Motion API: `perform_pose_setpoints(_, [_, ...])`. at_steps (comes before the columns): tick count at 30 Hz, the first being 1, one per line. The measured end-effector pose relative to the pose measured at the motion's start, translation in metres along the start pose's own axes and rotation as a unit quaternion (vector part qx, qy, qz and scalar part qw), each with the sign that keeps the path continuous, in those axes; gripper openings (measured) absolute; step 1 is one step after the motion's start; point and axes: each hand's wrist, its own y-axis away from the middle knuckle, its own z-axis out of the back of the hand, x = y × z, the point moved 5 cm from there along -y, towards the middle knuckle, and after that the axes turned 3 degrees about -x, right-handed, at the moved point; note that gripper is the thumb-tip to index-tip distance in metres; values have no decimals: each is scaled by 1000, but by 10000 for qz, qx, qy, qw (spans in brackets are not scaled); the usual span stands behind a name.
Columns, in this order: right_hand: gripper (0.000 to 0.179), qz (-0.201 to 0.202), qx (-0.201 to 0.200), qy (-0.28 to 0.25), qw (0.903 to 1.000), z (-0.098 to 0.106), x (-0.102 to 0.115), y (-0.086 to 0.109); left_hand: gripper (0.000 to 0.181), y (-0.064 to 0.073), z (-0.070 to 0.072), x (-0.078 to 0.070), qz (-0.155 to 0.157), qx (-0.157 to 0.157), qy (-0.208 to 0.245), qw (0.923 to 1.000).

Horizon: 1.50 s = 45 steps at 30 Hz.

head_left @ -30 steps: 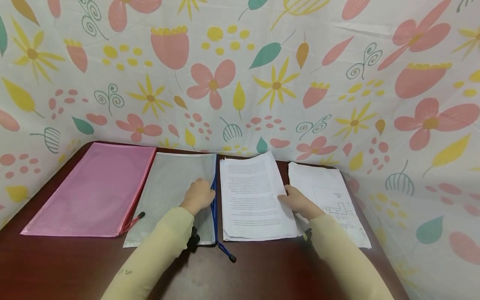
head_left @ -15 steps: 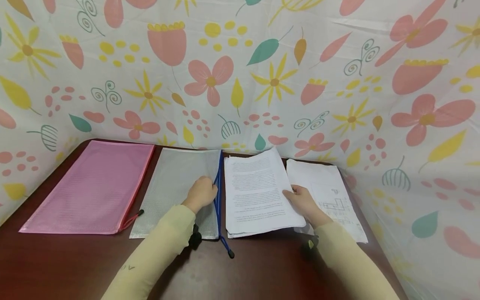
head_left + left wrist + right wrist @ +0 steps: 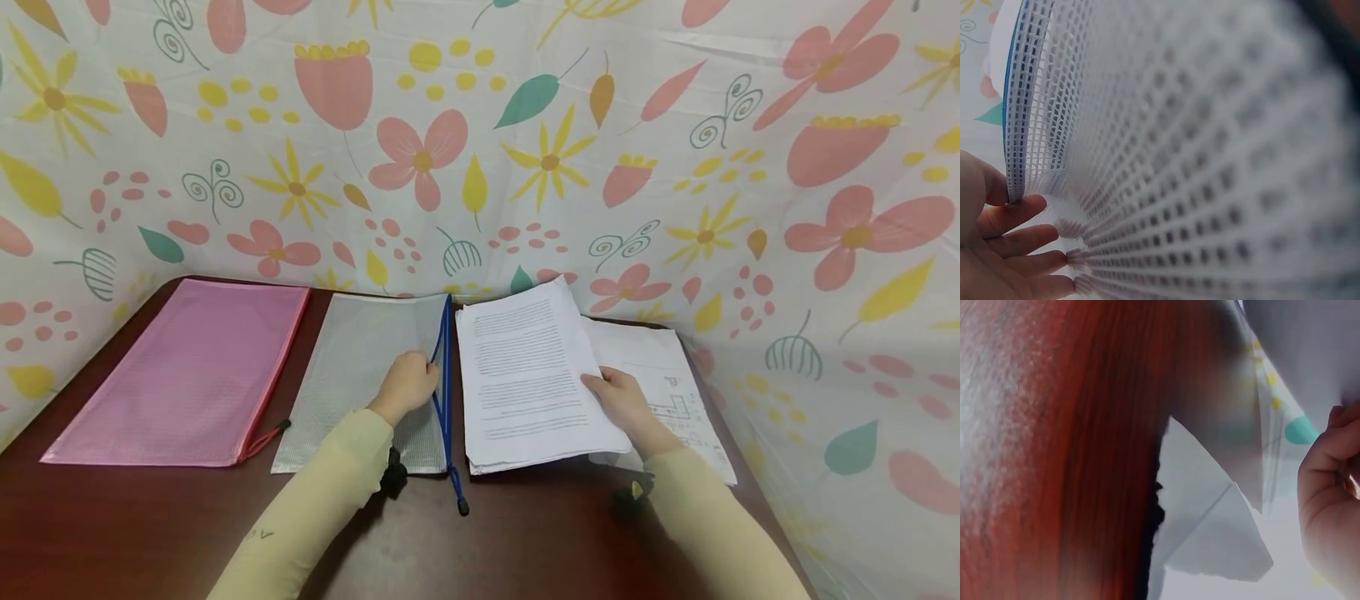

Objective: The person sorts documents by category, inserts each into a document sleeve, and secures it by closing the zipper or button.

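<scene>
A grey mesh zip pouch [image 3: 352,342] with a blue zip along its right side lies on the table. My left hand [image 3: 408,387] pinches the upper layer by that zip edge and raises it, so the mouth gapes; in the left wrist view the mesh [image 3: 1166,187] bulges large beside the fingers [image 3: 1022,240]. To its right is a stack of printed papers [image 3: 525,367], tilted with its right side up. My right hand [image 3: 626,408] grips the stack's right edge, thumb on top. The fingers underneath are hidden.
A pink mesh zip pouch [image 3: 187,375] with a red zip pull lies at the left. Partly under the raised stack, another pile of sheets [image 3: 645,346] with a drawing lies at the right. A flower-patterned curtain [image 3: 480,150] stands behind the dark red table [image 3: 450,550].
My left hand has drawn the grey pouch to the right and spread its zip edge wider. The right hand has lifted the paper stack's right side and shifted it right.
</scene>
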Motion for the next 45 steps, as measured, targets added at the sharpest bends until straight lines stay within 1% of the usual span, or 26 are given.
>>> perform_pose_setpoints(2, [47, 1, 10, -20, 10000, 2, 1, 1, 36, -1, 0, 0, -32, -20, 25, 10000])
perform_pose_setpoints(8, [45, 24, 55, -158, 9999, 2, 5, 2, 36, -3, -2, -3, 37, -29, 92, 9999])
perform_pose_setpoints(13, [43, -16, 233, -476, 9986, -5, 8, 2, 34, -3, -6, -6, 6, -32, 16, 10000])
perform_pose_setpoints(16, [42, 46, 310, -531, 9981, -9, 11, 1, 33, -2, -7, -9, -29, -24, -58, 10000])
perform_pose_setpoints(20, [41, 180, 270, -566, 9979, -14, 16, -3, 30, 0, -8, -12, -51, 14, -178, 9998])
perform_pose_setpoints(24, [41, 315, 147, -548, 9979, -19, 20, -9, 31, 2, -10, -14, -91, 119, -353, 9993])
perform_pose_setpoints(26, [41, 369, 115, -550, 9977, -20, 21, -12, 31, 2, -10, -13, -109, 186, -400, 9990])
perform_pose_setpoints(27, [40, 373, 95, -577, 9976, -20, 25, -11, 31, 2, -10, -13, -112, 216, -417, 9988])
perform_pose_setpoints(30, [37, 424, 26, -622, 9972, -22, 26, -13, 29, 0, -9, -11, -45, 363, -408, 9985])
perform_pose_setpoints(33, [35, 387, -48, -650, 9971, -24, 27, -12, 29, -2, -6, -12, 78, 498, -497, 9975])
perform_pose_setpoints(35, [37, 305, -86, -696, 9971, -25, 24, -14, 31, -2, -5, -14, 174, 587, -566, 9965])
perform_pose_setpoints(39, [40, 90, -114, -773, 9969, -27, 25, -13, 31, -3, -7, -18, 366, 689, -772, 9940])
perform_pose_setpoints(42, [40, -16, -188, -862, 9961, -30, 26, -13, 32, -5, -8, -21, 383, 627, -879, 9934])
perform_pose_setpoints(45, [41, -31, -206, -980, 9950, -35, 28, -12, 32, -7, -7, -26, 336, 554, -897, 9939])
